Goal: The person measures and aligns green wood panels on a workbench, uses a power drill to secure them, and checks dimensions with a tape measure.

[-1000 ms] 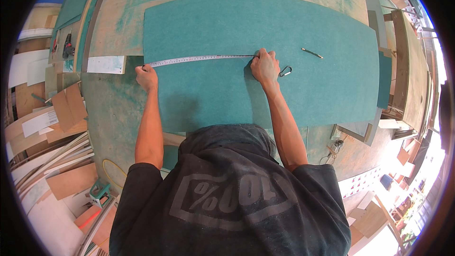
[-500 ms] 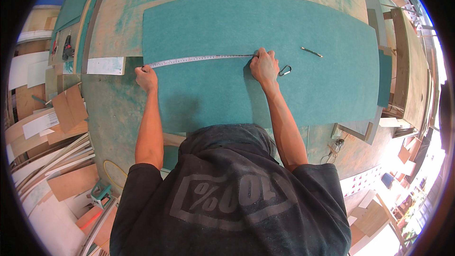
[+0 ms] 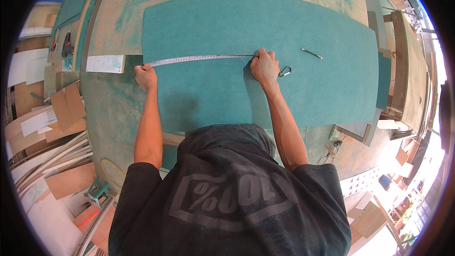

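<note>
A green board (image 3: 322, 90) lies flat in front of me. Across its left half stretches the white blade of a tape measure (image 3: 199, 58). My left hand (image 3: 146, 76) is closed on the blade's end at the board's left edge. Near the board's middle, my right hand (image 3: 264, 68) grips the tape measure; its case is mostly hidden under the fingers. A carabiner clip (image 3: 285, 71) sticks out at the right side of that hand. Farther right and beyond it, a short dark pencil (image 3: 312, 53) rests on the board.
The board lies on a paint-stained worktable (image 3: 113, 99). A white panel piece (image 3: 105, 64) is left of my left hand. Cardboard (image 3: 68, 106) and wooden strips (image 3: 57, 154) are piled at the left. A long wooden box (image 3: 406, 61) stands at the right, with cables (image 3: 334, 149) below.
Both hands keep their hold, and the tape stays stretched across the board. The view has shifted only very slightly.
</note>
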Available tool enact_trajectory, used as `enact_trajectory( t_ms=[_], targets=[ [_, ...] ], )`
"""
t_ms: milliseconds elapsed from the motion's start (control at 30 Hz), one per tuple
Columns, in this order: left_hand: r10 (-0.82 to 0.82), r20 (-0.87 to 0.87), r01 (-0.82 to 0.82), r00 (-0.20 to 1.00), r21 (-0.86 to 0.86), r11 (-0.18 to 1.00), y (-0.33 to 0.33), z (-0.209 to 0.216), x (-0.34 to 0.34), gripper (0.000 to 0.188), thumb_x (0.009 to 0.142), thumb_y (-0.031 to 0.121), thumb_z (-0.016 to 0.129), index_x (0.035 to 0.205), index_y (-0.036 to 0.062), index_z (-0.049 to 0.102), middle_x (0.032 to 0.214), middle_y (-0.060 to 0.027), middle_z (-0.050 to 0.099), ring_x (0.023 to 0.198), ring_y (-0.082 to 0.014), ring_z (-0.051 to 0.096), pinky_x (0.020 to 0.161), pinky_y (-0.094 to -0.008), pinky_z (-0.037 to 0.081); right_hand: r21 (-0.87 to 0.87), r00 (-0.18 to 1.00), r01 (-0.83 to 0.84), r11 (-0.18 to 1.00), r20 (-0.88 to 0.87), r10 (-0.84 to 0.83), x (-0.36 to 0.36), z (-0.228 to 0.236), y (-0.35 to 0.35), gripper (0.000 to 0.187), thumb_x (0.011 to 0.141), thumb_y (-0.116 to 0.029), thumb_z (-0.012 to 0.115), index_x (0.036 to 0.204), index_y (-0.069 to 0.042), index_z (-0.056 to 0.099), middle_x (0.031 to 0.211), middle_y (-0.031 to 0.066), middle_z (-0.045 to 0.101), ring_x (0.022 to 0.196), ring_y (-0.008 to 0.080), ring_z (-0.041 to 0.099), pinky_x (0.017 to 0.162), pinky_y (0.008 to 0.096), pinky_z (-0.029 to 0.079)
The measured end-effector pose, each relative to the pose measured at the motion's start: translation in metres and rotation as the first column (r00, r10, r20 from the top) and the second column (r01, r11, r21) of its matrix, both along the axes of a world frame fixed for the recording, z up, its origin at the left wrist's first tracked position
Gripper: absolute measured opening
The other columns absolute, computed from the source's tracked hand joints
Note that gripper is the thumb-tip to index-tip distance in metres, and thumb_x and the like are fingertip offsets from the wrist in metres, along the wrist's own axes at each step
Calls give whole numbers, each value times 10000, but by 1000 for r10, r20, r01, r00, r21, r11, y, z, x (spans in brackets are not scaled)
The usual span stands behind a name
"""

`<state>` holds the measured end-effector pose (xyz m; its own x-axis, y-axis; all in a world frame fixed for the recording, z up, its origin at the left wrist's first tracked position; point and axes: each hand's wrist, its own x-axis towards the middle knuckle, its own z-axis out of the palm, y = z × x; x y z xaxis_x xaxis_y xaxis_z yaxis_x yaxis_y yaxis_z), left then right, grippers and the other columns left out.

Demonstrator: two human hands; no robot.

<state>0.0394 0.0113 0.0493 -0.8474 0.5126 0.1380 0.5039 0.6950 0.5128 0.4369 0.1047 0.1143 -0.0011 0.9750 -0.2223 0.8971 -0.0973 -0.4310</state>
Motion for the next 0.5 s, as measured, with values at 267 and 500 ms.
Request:
enact_trajectory(
  t_ms=[267,500],
  targets=[
    [-7,13,7,1000,-7,1000,1,3,2,251,916,229,475,916,-15,534,845,-261,671,800,-439,675,697,-530,510,2,1000,0,1000,-13,0,0,-1,0,214,877,-176,622,1038,-36,614,1099,235,570,944,494,597,694,537,541],
    [4,17,-3,1000,-11,1000,1,0,-1,246,911,229,480,916,-11,535,844,-257,672,807,-441,673,703,-530,512,-32,1000,28,999,-12,-29,-1,2,0,210,889,-192,566,1049,-69,624,1102,230,592,963,472,593,823,535,499]
  ],
)
